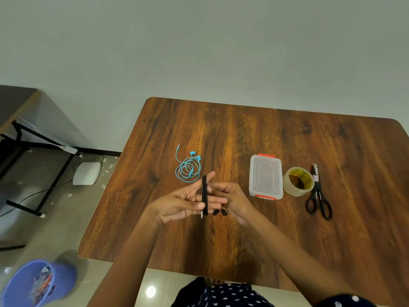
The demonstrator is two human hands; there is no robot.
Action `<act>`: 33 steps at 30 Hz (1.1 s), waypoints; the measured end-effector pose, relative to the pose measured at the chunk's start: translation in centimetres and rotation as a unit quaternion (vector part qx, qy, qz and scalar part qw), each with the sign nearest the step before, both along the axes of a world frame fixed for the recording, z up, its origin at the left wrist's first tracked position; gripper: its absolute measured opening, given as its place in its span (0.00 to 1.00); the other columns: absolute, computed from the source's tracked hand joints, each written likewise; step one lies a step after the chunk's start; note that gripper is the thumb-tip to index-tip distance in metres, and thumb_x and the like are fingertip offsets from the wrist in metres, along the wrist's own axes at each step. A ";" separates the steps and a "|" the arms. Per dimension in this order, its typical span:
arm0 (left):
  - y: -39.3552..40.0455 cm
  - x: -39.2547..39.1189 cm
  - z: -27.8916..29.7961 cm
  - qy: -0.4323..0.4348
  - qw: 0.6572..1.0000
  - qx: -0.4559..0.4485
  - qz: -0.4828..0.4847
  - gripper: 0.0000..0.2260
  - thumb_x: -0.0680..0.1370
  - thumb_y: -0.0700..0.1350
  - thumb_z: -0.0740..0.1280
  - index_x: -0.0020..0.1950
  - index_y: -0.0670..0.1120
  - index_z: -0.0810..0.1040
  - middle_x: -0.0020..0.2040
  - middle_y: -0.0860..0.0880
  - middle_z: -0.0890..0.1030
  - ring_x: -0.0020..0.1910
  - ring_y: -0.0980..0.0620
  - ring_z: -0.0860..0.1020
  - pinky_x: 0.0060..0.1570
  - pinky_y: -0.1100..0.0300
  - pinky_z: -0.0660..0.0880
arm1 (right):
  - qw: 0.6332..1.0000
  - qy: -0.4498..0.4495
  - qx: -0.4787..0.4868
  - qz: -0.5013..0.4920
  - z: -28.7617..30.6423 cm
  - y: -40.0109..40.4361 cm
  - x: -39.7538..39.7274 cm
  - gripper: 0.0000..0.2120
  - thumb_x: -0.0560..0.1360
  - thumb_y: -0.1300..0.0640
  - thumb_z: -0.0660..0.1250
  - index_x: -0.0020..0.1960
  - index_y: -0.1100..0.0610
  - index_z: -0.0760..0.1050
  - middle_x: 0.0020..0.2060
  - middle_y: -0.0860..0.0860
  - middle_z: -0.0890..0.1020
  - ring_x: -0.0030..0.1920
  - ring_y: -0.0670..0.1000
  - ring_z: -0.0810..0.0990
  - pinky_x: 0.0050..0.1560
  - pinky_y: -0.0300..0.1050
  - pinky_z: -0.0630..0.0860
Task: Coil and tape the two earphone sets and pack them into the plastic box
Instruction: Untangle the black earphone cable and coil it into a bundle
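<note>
Carrying black earphones point(204, 193) coiled round the left hand's point(177, 204) straight fingers, pinning them with the thumb; curling the right hand point(234, 196) against the coil, grip unclear; hovering above the table point(276, 240), near blue earphones point(188, 170).

Single wide-angle camera worn on my head, facing forward and steeply down, close over my left hand point(174, 204) and right hand point(235, 196) at mid-frame, wooden surface point(287, 240) below, wall point(199, 41) beyond, floor point(55, 218) at left

I can read nothing: print on the tape roll point(301, 173) and the scissors point(318, 194) sticker point(315, 178) is blurred.
</note>
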State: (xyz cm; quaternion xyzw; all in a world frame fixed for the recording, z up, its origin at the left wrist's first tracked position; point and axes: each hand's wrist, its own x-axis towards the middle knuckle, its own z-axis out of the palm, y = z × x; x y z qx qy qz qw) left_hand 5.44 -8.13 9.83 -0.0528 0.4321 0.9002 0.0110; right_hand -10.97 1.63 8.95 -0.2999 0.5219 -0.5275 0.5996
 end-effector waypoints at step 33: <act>4.1 -3.3 -1.3 -0.275 0.825 0.067 0.490 0.11 0.78 0.27 0.57 0.53 0.35 0.77 0.39 0.41 0.84 0.39 0.48 0.84 0.44 0.57 0.82 | 0.953 0.165 0.038 -0.250 -0.1 0.5 2.9 0.10 0.73 0.62 0.71 0.53 0.57 0.82 0.45 0.51 0.86 0.46 0.48 0.84 0.46 0.45 0.82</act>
